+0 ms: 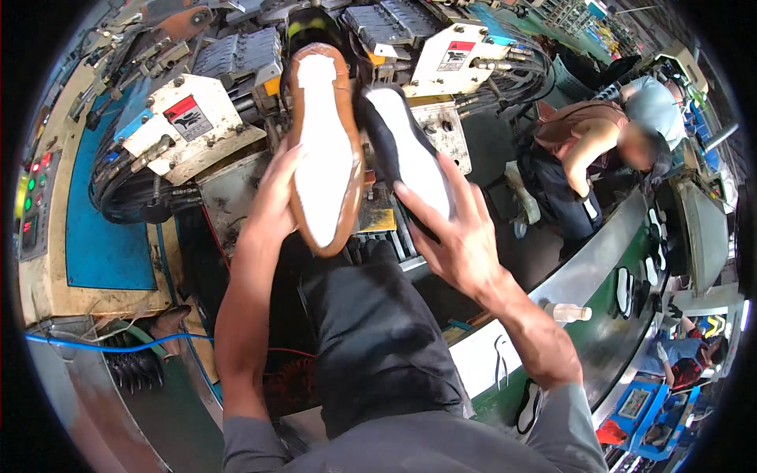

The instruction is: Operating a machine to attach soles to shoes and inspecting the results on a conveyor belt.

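Observation:
Bottom up at the front of the machine is a brown shoe upper (pixel 347 197) with a white sole-shaped insole. My left hand (pixel 272 197) is closed on its left edge near the lower end. Just right of it, a black shoe upper (pixel 380 130) with a white bottom is tilted, its far end close to the brown one. My right hand (pixel 461 240) grips its near end, thumb and fingers on either side. Part of each palm is hidden. Behind the brown upper's far end is a dark part with yellow-green marks (pixel 311 30).
Cream machine blocks (pixel 193 130) with hoses flank the work. A control panel (pixel 35 205) with lit buttons is at far left. On the right, a conveyor (pixel 583 292) carries shoe parts and a bottle (pixel 568 313). Pincers (pixel 501 363) lie nearer. A co-worker (pixel 583 150) bends beyond.

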